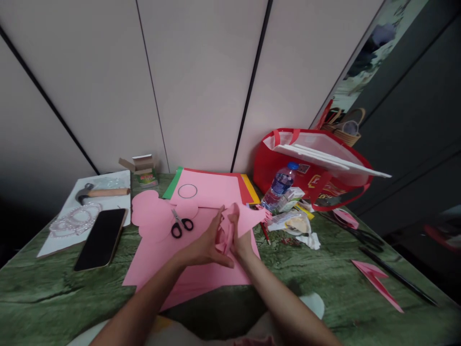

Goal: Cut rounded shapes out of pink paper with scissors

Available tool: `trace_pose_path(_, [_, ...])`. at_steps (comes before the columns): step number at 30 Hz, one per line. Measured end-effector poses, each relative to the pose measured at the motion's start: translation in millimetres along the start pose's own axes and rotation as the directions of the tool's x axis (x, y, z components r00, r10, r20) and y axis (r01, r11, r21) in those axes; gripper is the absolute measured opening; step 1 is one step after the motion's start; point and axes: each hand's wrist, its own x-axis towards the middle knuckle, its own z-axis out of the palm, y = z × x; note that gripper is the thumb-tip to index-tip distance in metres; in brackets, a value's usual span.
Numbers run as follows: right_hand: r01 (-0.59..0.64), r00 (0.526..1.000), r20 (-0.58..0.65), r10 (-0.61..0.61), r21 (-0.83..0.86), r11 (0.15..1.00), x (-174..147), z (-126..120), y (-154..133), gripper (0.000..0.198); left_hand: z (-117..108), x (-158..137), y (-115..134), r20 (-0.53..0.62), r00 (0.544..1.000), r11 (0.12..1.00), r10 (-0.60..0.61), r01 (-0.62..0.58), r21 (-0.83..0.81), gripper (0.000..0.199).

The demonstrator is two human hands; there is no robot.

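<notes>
Head view: I had the left hand's grip loosely curled, thumb and fingers parted around the folded pink paper, while the right hand's grip closed on its other side. I judged light, even pressure best, to spare the creases. The paper hung over pink sheets, between the bench's near and far edges; scissors lay leftward, a bottle stood toward the far edge.

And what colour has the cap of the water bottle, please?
The bottle cap is blue; it shows in the head view.
</notes>
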Motion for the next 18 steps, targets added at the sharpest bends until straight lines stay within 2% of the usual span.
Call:
trace_pose_path(2, [0.006,0.999,-0.041,-0.004,0.066,0.998,-2,3,-5,0.029,14,1,5,-0.027,1.000,0.991,-0.013,0.009,-0.132,0.122])
trace_pose_path(4, [0.028,0.998,-0.053,-0.023,0.094,0.995,-3,2,-7,0.025,19,2,5,-0.059,0.998,0.979,-0.009,-0.003,-0.203,0.114])
trace_pose_path(7, [0.076,0.996,-0.041,-0.073,0.062,0.995,-1,-2,-9,0.015,9,6,-2,-0.161,0.987,0.964,0.012,-0.054,-0.260,0.092])
trace_pose_path(9, [0.107,0.994,-0.022,-0.106,0.016,0.994,1,-4,-9,0.011,-1,10,-7,-0.297,0.953,0.947,-0.063,-0.037,-0.319,0.066])
trace_pose_path(10, [0.119,0.993,-0.002,-0.119,-0.015,0.993,1,-4,-9,0.010,-5,12,-10,-0.324,0.942,0.938,-0.088,-0.032,-0.346,0.057])
trace_pose_path(13, [0.138,0.987,0.097,-0.127,-0.114,0.984,-4,2,-9,0.022,-7,16,-12,-0.353,0.926,0.912,-0.130,-0.029,-0.410,0.049])
trace_pose_path(15, [0.147,0.978,0.168,-0.120,-0.155,0.977,-9,7,-10,0.031,-1,18,-11,-0.435,0.882,0.894,-0.178,-0.039,-0.446,0.048])
trace_pose_path(18, [0.175,0.941,0.312,-0.130,-0.122,0.977,-14,9,-12,0.050,2,19,-7,-0.605,0.745,0.870,-0.280,-0.069,-0.488,0.036])
